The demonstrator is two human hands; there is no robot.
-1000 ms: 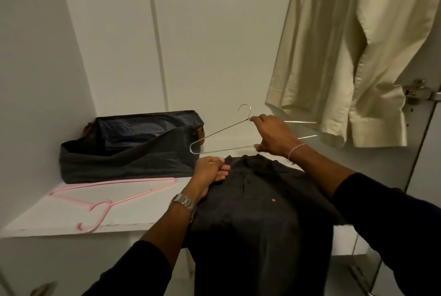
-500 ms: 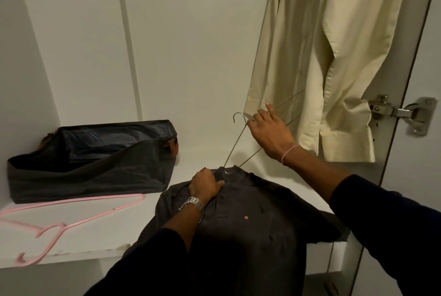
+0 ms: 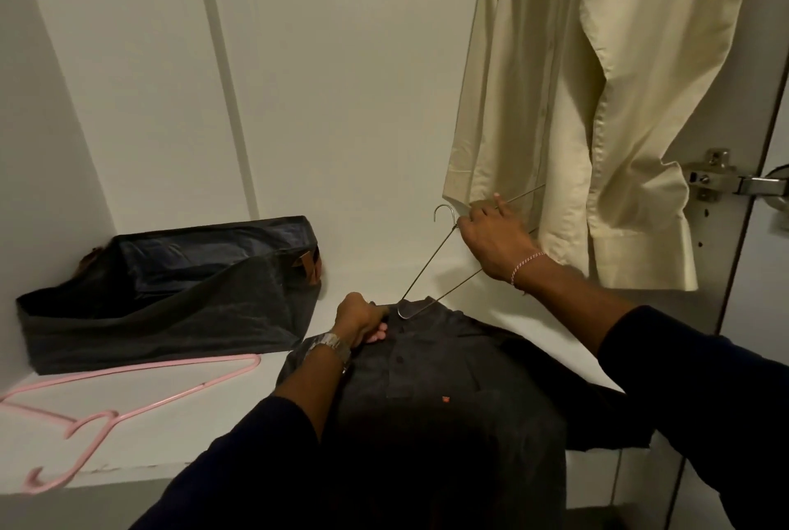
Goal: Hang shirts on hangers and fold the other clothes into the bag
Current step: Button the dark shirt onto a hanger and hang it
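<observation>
From the head view, the dark shirt [image 3: 448, 393] lies on the white shelf [image 3: 170, 414] under both hands, its lower part lost over the shelf's front edge in shadow, and the pink hanger [image 3: 128, 405] left of the left hand is cut off by the picture's edge. The left hand [image 3: 360, 318] grips the shirt's collar with curled fingers, while the right hand [image 3: 495, 237], up and to the right, clasps the wire hanger [image 3: 427, 273] near its hook, one end touching the collar opening and the other hidden behind the hanging cream shirt [image 3: 597, 102]. Left of the left hand sits the open dark bag [image 3: 162, 303], holding dark folded fabric that is hard to make out.
</observation>
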